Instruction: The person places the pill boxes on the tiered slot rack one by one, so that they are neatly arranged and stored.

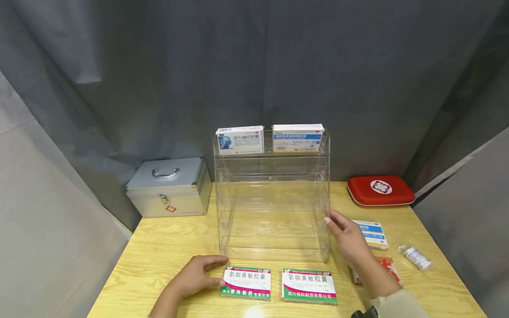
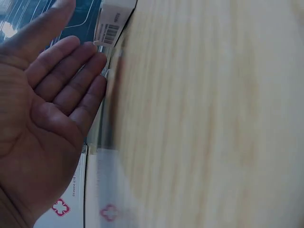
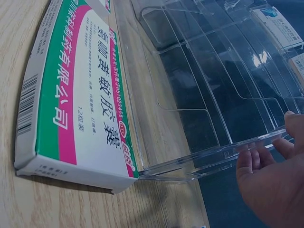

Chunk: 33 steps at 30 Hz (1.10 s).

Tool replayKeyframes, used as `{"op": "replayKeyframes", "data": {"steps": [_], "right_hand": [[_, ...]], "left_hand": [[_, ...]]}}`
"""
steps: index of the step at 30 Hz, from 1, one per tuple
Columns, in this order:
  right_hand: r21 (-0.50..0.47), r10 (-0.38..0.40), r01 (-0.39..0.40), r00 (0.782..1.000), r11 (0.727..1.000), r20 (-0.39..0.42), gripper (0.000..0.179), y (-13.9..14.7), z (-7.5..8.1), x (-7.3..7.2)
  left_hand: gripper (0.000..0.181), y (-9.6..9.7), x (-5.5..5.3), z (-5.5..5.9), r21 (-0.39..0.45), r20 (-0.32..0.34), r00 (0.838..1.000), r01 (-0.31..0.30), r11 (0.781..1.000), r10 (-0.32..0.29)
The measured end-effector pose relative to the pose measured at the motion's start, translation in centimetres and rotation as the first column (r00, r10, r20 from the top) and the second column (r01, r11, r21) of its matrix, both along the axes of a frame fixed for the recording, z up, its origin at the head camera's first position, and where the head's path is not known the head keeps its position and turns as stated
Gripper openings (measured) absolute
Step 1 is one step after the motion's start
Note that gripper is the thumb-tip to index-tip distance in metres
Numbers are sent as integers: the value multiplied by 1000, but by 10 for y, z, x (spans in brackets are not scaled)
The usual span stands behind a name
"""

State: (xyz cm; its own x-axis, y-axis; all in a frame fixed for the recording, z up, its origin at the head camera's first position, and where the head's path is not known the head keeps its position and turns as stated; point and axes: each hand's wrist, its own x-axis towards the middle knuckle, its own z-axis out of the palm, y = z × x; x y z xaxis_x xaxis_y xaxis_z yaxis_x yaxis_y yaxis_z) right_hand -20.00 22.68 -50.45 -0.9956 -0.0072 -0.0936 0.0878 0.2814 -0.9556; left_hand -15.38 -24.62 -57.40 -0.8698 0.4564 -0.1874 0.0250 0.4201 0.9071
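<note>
A clear acrylic display rack (image 1: 274,254) with stepped tiers stands mid-table. My right hand (image 1: 350,238) holds its right side wall, thumb toward the front; the right wrist view shows curled fingertips (image 3: 256,159) at that edge. In front of the rack lie two green, white and pink medicine boxes, a left one (image 1: 246,282) and a right one (image 1: 309,286). Beside the left box, my left hand (image 1: 195,278) has its fingers loosely extended, thumb tip right at the box's edge. On the top tier stand a white-and-blue medicine box (image 1: 298,139) and another with a head picture (image 1: 241,141).
A silver first-aid case (image 1: 169,190) sits at the back left, a red first-aid pouch (image 1: 381,191) at the back right. Right of the rack lie a blue-and-white box (image 1: 373,234), a red box (image 1: 387,265) partly behind my right forearm, and a bagged white bottle (image 1: 416,257).
</note>
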Motion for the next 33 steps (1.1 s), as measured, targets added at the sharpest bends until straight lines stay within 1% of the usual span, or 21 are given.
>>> {"op": "replayKeyframes", "data": {"steps": [2,4,8,14,22,25,30,33], "right_hand": [[0,3,-3,1000,1000,2,64,0,0,0],[-7,5,-5,1000,1000,2,63,0,1,0],[-14,5,-5,1000,1000,-3,63,-1,2,2],[-34,5,-5,1000,999,-6,63,-2,1,1],[-45,5,-5,1000,999,7,62,-1,-1,1],[-44,1,0,1000,999,14,62,0,-1,1],[-47,1,0,1000,999,24,62,0,-2,1],[-36,4,-3,1000,999,15,62,0,-1,0]], "left_hand": [[69,2,0,1,-46,-21,1000,-4,999,3],[69,4,0,1,-100,-57,998,-1,995,-4],[69,11,1,4,-188,-113,993,23,982,-45],[69,17,2,6,-257,-133,986,60,965,-97],[77,18,4,9,-307,-152,980,76,949,-128],[76,19,4,10,-303,-158,979,79,950,-132],[76,20,3,11,-270,-153,981,76,960,-121],[75,23,2,14,-271,-177,975,82,959,-133]]}}
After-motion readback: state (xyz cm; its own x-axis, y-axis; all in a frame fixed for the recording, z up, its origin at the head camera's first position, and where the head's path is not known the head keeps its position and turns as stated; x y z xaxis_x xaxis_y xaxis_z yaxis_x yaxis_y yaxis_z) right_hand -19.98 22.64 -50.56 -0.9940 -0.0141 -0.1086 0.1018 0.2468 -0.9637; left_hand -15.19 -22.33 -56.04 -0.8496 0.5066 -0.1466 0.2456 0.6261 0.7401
